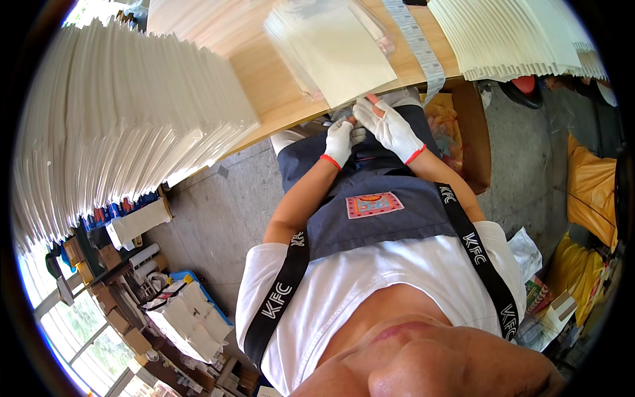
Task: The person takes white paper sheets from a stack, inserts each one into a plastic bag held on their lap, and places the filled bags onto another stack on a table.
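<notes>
Left hand [339, 141] and right hand [391, 126], gloved, at the near edge of a pale wood-grain counter [248, 89]

Hands: two, upper centre of the frame, close together above the lap, in white gloves with red cuffs and some bare fingertips. Left: fingers curled inward; whether anything is pinched cannot be told. Right: partly curled, one bare finger reaching toward the counter's edge; any grip cannot be told.

Item nearest the hands: one pile of flat cream sheets [350, 56], top centre of the frame, on the counter, its near side at the front edge just beyond the fingers. Clear film shows around it; the far left side is blurred.

Also on the counter: one tall stack of white packets [132, 126], upper left; one row of overlapping white packets [506, 40], upper right; one printed strip of labels [417, 43], between pile and row, its near end hanging over the edge.

Worn: dark apron [331, 225] with a colourful square patch [375, 205]; black printed straps [473, 248]; white T-shirt [370, 264].

Surroundings: brown cardboard box [475, 135] beneath the counter, right of the lap, with orange-yellow plastic inside; orange-yellow bags [592, 188], right edge; grey floor [218, 218]; bright window [92, 341], lower left.
</notes>
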### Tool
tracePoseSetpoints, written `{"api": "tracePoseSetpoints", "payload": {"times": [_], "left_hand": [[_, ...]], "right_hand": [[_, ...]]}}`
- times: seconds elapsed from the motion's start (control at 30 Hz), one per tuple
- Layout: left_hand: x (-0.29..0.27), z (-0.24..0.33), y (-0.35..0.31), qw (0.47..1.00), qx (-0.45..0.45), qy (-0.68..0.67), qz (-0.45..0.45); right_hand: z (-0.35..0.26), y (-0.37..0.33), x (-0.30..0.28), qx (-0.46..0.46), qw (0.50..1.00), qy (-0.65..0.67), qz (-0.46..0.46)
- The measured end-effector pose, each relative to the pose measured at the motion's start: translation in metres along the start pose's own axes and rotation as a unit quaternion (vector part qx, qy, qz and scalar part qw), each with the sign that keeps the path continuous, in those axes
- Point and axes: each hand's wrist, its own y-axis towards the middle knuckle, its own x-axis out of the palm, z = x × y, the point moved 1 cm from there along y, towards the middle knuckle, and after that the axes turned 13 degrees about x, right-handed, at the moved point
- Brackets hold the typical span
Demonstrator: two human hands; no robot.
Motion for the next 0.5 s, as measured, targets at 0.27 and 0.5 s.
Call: {"api": "tracePoseSetpoints", "payload": {"times": [0.27, 0.5], "left_hand": [[-0.023, 0.051, -0.019, 0.985, 0.093, 0.144, 0.027], [-0.035, 0.06, -0.024, 0.982, 0.079, 0.173, 0.003]], "right_hand": [[-0.005, 0.002, 0.036, -0.127, 0.623, -0.765, 0.104], [0.021, 0.036, 0.056, -0.206, 0.266, -0.937, 0.097]]}}
